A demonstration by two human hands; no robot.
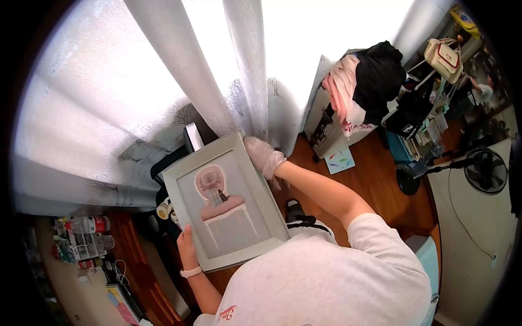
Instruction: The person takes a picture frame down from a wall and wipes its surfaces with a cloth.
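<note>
Clearly, one picture frame (256,185) is in view, with one printed chair (224,202) on its face, and two grips are at it, one on each side. The left grip (187,251), with one pale band (190,272) at the wrist, is clamped on the lower left edge, thumb side showing and the other fingers hidden behind. The right grip (263,156), in one pale, wrinkled covering, touches the upper right edge; whether its fingers are closed or apart I cannot tell. The frame is tilted, held up in front of the pale shirt (331,282), and blocks part of a dark object (157,163) behind it. Pale curtains (109,103) hang past its top, bright with light. Off to the right, one cabinet (322,120) carries heaped clothes, black cloth (379,76) beside pink cloth (339,81), and one card (340,160) with coloured shapes lies near its foot on the brown floor (375,176). Farther right are one black fan (485,170) and one cream bag (444,60) with red trim.
</note>
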